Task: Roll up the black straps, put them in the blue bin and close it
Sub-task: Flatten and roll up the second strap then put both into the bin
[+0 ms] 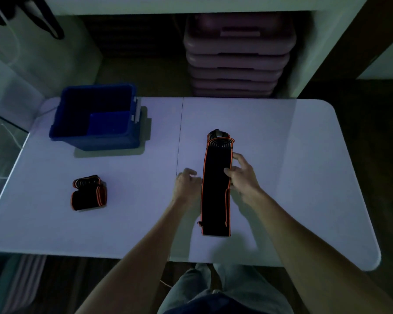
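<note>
A long black strap with orange edging [216, 196] lies flat and lengthwise on the white table [293, 177], its curved end pointing away from me. My left hand [186, 182] rests at its left edge, fingers loosely curled, holding nothing. My right hand [242, 175] touches the strap's right edge with fingers spread; a firm grip cannot be made out. A second black strap [89, 193] lies folded or loosely rolled at the left of the table. The blue bin [95, 139] stands open at the back left, its lid hanging at its right side.
A stack of purple plastic cases [236, 55] stands behind the table under a shelf. A clear container [0, 155] sits off the table's left edge. My legs show below the table's front edge.
</note>
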